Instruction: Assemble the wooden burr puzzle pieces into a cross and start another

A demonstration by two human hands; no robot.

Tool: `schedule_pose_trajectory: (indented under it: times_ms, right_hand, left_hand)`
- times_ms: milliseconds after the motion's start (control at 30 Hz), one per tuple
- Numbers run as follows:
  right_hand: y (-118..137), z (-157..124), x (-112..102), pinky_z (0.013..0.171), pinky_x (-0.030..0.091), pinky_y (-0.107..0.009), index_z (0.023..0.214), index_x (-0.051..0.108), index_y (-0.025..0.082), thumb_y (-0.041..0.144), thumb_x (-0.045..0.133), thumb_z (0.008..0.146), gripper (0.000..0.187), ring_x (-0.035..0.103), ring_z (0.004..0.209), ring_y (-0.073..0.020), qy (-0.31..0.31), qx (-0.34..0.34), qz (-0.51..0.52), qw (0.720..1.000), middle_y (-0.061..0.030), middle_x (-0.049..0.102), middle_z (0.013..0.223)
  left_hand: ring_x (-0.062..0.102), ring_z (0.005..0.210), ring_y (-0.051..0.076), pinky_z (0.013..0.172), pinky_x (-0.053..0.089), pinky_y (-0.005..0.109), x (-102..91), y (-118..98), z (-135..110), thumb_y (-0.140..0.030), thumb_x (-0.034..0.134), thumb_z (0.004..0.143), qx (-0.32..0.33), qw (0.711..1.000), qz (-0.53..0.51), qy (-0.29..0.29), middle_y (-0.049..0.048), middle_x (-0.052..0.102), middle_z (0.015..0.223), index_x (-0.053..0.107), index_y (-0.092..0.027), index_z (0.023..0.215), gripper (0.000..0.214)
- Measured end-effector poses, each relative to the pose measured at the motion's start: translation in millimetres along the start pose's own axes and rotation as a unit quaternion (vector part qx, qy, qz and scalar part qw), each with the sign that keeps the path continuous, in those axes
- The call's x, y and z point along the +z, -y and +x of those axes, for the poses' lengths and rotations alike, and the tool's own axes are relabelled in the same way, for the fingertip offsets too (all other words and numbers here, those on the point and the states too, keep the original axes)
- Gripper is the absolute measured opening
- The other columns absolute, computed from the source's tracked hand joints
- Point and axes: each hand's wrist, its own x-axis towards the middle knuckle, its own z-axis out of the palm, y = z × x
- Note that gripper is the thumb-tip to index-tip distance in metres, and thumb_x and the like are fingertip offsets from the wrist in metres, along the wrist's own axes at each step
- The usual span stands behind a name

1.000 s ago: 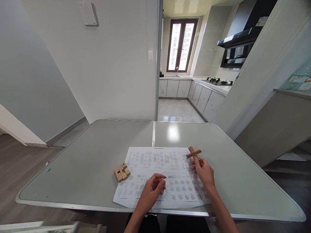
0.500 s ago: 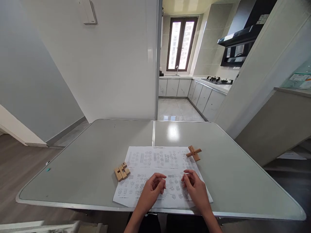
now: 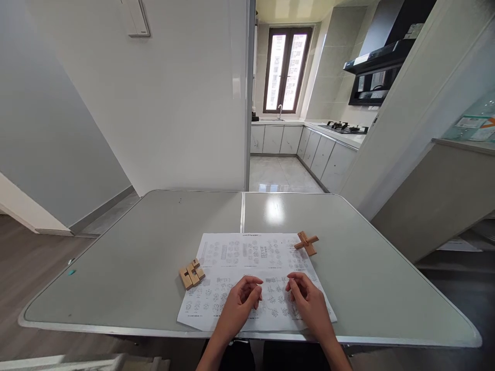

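Observation:
A printed instruction sheet (image 3: 243,263) with rows of small diagrams lies on the table. My left hand (image 3: 240,301) rests over its lower part, fingers loosely curled, the thumb apart from the index finger, nothing seen in it. To the right, my right hand (image 3: 307,299) rests on the sheet in a similar loose curl, also without anything visible in it. Several notched wooden puzzle pieces (image 3: 191,274) lie grouped at the sheet's left edge, one bearing a dark mark. Crossed wooden puzzle pieces (image 3: 307,243) sit at the upper right corner of the sheet.
The grey-green table (image 3: 127,257) has a metal rim and a seam down its far half. A small teal bit (image 3: 71,272) lies near the left edge. Beyond the table are a white wall (image 3: 185,103) and a doorway to a kitchen with cabinets (image 3: 274,138).
The view has shifted slightly, so everything sits a little further left in it. Both hands keep the same loose pose, and the wooden pieces stay in place on the table.

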Motion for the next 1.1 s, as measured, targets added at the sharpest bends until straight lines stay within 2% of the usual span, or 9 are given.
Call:
schedule_pose_trajectory:
  times_ms: [533,900,1100]
  right_hand:
    - [-0.6,-1.0,0.1,0.064,0.050,-0.030,0.102,0.065,0.022,0.061,0.052,0.095,0.041,0.062,0.064,-0.0205,0.011,0.001,0.003,1.000,-0.0036,0.071,0.078]
    - [2.7,-0.1,0.9,0.062,0.051,-0.030,0.097,0.067,0.022,0.070,0.053,0.091,0.051,0.064,0.061,-0.0205,-0.002,-0.007,0.014,1.000,-0.0034,0.072,0.074]
    - [1.3,-0.3,0.7,0.061,0.051,-0.030,0.098,0.067,0.022,0.067,0.053,0.093,0.048,0.063,0.061,-0.0200,-0.003,-0.011,0.009,1.000,-0.0032,0.072,0.074]
  left_hand:
    - [0.052,0.067,0.015,0.069,0.043,0.028,-0.4,-1.0,0.4,-0.060,0.062,0.092,-0.002,1.000,0.010,0.001,-0.0003,0.060,0.080,0.066,-0.021,0.107,0.042]
    - [0.052,0.067,0.014,0.069,0.043,0.028,-2.0,6.7,1.9,-0.059,0.063,0.092,0.006,1.000,-0.004,-0.002,-0.0015,0.059,0.078,0.065,-0.020,0.107,0.042]
    - [0.051,0.068,0.015,0.067,0.043,0.027,0.7,-0.9,-3.0,-0.060,0.063,0.091,0.002,1.000,0.011,0.008,0.0001,0.059,0.079,0.067,-0.020,0.106,0.042]
